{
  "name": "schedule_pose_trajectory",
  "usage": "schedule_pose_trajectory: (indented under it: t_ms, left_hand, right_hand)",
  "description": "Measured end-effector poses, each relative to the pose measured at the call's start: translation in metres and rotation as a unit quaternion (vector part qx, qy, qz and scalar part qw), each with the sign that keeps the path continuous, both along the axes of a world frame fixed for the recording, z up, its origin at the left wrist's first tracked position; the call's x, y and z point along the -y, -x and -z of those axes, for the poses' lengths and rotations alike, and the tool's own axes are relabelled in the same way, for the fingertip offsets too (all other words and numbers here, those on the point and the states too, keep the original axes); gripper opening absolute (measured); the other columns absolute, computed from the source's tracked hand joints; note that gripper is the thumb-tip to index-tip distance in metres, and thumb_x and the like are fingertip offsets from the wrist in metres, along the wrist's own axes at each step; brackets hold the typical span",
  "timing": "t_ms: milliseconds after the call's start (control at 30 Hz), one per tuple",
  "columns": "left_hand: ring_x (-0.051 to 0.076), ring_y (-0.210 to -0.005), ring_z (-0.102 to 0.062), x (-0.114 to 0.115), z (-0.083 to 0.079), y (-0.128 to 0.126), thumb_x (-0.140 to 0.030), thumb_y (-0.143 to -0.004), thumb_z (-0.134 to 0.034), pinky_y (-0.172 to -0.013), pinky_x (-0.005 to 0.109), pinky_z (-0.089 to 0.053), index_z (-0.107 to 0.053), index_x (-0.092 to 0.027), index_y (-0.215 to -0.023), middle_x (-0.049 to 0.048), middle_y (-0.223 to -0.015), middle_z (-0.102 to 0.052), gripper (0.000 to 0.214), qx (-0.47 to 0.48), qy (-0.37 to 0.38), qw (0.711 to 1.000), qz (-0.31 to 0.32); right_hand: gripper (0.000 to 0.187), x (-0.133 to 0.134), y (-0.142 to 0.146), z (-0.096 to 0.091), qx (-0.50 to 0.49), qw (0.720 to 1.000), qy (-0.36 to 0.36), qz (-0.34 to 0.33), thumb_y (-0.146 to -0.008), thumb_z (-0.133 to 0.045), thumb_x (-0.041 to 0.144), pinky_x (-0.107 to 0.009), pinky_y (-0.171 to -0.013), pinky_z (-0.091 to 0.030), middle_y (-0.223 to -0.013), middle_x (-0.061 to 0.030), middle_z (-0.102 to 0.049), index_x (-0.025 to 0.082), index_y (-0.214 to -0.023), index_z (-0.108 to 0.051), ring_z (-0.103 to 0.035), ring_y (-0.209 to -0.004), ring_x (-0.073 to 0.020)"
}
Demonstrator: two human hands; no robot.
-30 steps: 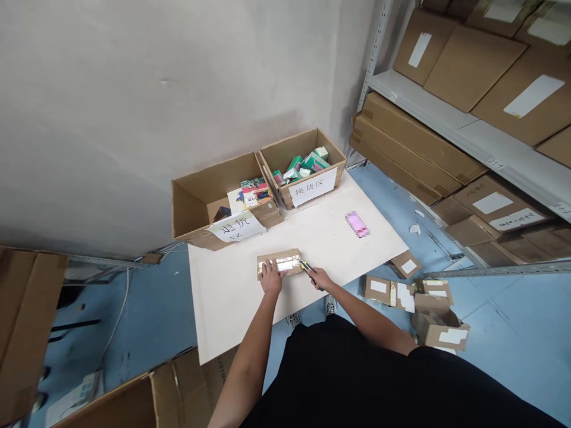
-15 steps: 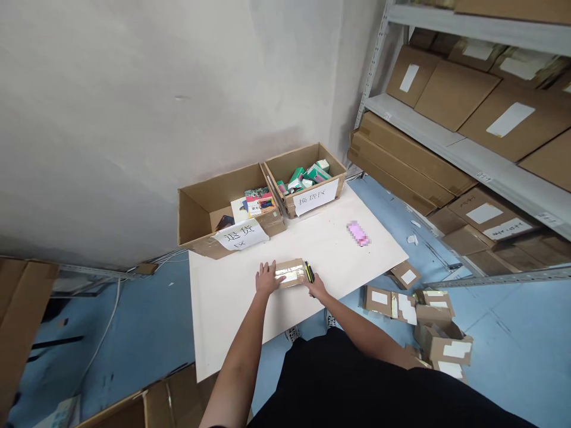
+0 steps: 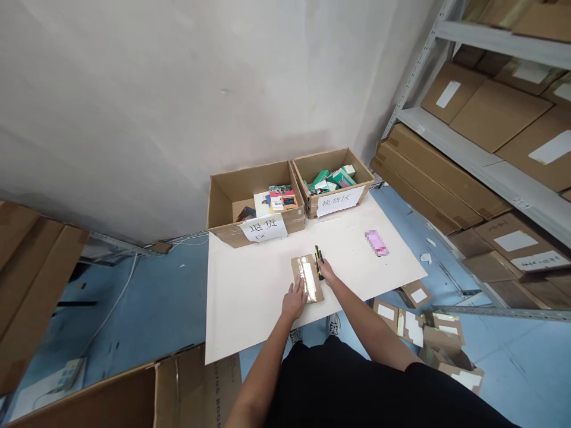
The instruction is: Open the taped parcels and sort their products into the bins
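A small flat cardboard box (image 3: 308, 270) with shiny tape and a white label lies on the white table (image 3: 250, 297), its long side pointing away from me. My left hand (image 3: 294, 301) rests on the box's near left part, fingers stretched out over the top. Just right of the box, my right hand (image 3: 326, 271) is closed around a yellow and black utility knife (image 3: 318, 255). The knife's front end points away from me, toward the bins. Whether its blade is out is too small to tell.
At the table's back stand an open carton (image 3: 218, 205) holding booklets and another carton (image 3: 368, 178) with green boxes. A blurred pink item (image 3: 377, 242) lies to the right. Shelves of cartons (image 3: 499, 113) rise at right; opened boxes (image 3: 410, 326) litter the floor. A large carton (image 3: 191, 386) stands front left.
The box has been turned from lying crosswise to pointing away from me. The knife has come off the box's right end and is now beside it. The camera view has shifted left.
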State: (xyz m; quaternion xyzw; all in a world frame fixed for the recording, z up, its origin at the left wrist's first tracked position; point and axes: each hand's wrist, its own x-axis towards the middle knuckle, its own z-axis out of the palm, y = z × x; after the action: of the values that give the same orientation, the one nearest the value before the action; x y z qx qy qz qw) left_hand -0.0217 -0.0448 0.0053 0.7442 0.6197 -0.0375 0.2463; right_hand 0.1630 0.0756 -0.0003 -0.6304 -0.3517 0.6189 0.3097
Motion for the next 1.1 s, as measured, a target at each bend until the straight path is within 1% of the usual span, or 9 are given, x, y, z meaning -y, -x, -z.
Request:
schedule_pose_trajectory:
  t_ms: [133,233,333,467,600,700,867,967,1100]
  left_hand:
    - [0.033,-0.16,-0.03,0.003,0.0,0.069,-0.034,-0.106,-0.029,-0.12,0.049,-0.044,-0.039,-0.023,-0.165,0.0074,-0.175,-0.03,0.061,-0.014,0.036,0.997,-0.069]
    - [0.032,-0.159,-0.033,0.01,0.002,0.103,-0.03,-0.103,-0.035,-0.122,0.048,-0.042,-0.038,-0.017,-0.165,0.0125,-0.173,-0.034,0.063,-0.029,0.005,0.987,-0.161]
    - [0.027,-0.161,-0.029,0.02,0.01,0.111,-0.033,-0.104,-0.036,-0.127,0.045,-0.036,-0.032,-0.016,-0.167,0.0121,-0.174,-0.031,0.065,0.018,-0.04,0.992,-0.12]
    - [0.028,-0.164,-0.019,0.03,0.026,0.113,-0.037,-0.105,-0.035,-0.127,0.048,-0.035,-0.026,-0.014,-0.168,0.0146,-0.176,-0.023,0.068,0.055,-0.009,0.997,-0.054]
    - [0.027,-0.164,-0.018,0.038,0.038,0.14,-0.022,-0.099,-0.035,-0.13,0.048,-0.03,-0.024,-0.01,-0.168,0.0159,-0.175,-0.026,0.071,0.082,-0.024,0.994,-0.062]
    - [0.027,-0.162,-0.025,0.047,0.04,0.176,-0.02,-0.097,-0.037,-0.131,0.048,-0.03,-0.032,-0.013,-0.166,0.0135,-0.172,-0.036,0.07,0.087,-0.005,0.989,-0.123]
    - [0.023,-0.161,-0.03,0.06,0.018,0.229,-0.04,-0.104,-0.039,-0.128,0.041,-0.036,-0.029,-0.022,-0.168,0.0078,-0.174,-0.032,0.067,0.106,-0.028,0.963,-0.246]
    - [0.025,-0.162,-0.027,0.051,-0.004,0.252,-0.055,-0.095,-0.06,-0.125,0.037,-0.038,-0.016,-0.025,-0.171,0.0051,-0.179,-0.017,0.093,0.133,-0.03,0.973,-0.189]
    - [0.033,-0.164,-0.019,0.026,-0.022,0.277,-0.059,-0.072,-0.084,-0.125,0.041,-0.037,-0.018,-0.029,-0.171,0.005,-0.179,-0.012,0.123,0.095,0.039,0.991,-0.081]
  right_hand:
    - [0.037,0.015,0.006,-0.004,-0.117,0.99,0.035,0.064,-0.096,-0.055,0.062,-0.027,-0.063,-0.054,-0.089,-0.0066,-0.075,0.026,-0.095,-0.051,-0.073,-0.075,-0.02]
    - [0.04,0.03,0.009,-0.002,-0.058,0.994,0.026,0.084,-0.093,-0.058,0.065,-0.025,-0.061,-0.052,-0.082,-0.004,-0.072,0.025,-0.091,-0.054,-0.069,-0.072,-0.0193]
    - [0.048,0.049,0.026,0.005,0.012,0.998,0.022,0.062,-0.089,-0.06,0.071,-0.022,-0.057,-0.048,-0.073,-0.0006,-0.066,0.024,-0.084,-0.056,-0.066,-0.068,-0.0178]
    - [0.047,0.067,0.073,0.008,-0.024,0.998,0.051,0.036,-0.09,-0.061,0.068,-0.021,-0.06,-0.05,-0.073,-0.0009,-0.067,0.023,-0.084,-0.057,-0.067,-0.069,-0.0166]
    - [0.042,0.07,0.115,-0.006,-0.081,0.995,0.058,0.008,-0.094,-0.06,0.064,-0.025,-0.063,-0.055,-0.082,-0.0047,-0.073,0.023,-0.09,-0.057,-0.073,-0.076,-0.0199]
    - [0.032,0.071,0.131,-0.019,-0.121,0.99,0.068,-0.003,-0.099,-0.058,0.057,-0.028,-0.067,-0.06,-0.096,-0.0084,-0.077,0.025,-0.097,-0.056,-0.078,-0.089,-0.0229]
    - [0.017,0.079,0.158,-0.031,-0.22,0.965,0.129,-0.063,-0.102,-0.061,0.04,-0.035,-0.079,-0.065,-0.117,-0.0109,-0.078,0.024,-0.108,-0.06,-0.077,-0.108,-0.0235]
    - [0.017,0.087,0.185,-0.034,-0.24,0.956,0.146,-0.084,-0.1,-0.065,0.037,-0.036,-0.083,-0.066,-0.119,-0.0115,-0.077,0.023,-0.11,-0.062,-0.076,-0.11,-0.0233]
    - [0.016,0.094,0.214,-0.036,-0.217,0.959,0.156,-0.097,-0.101,-0.064,0.036,-0.037,-0.079,-0.066,-0.112,-0.0118,-0.077,0.022,-0.108,-0.064,-0.076,-0.105,-0.0243]
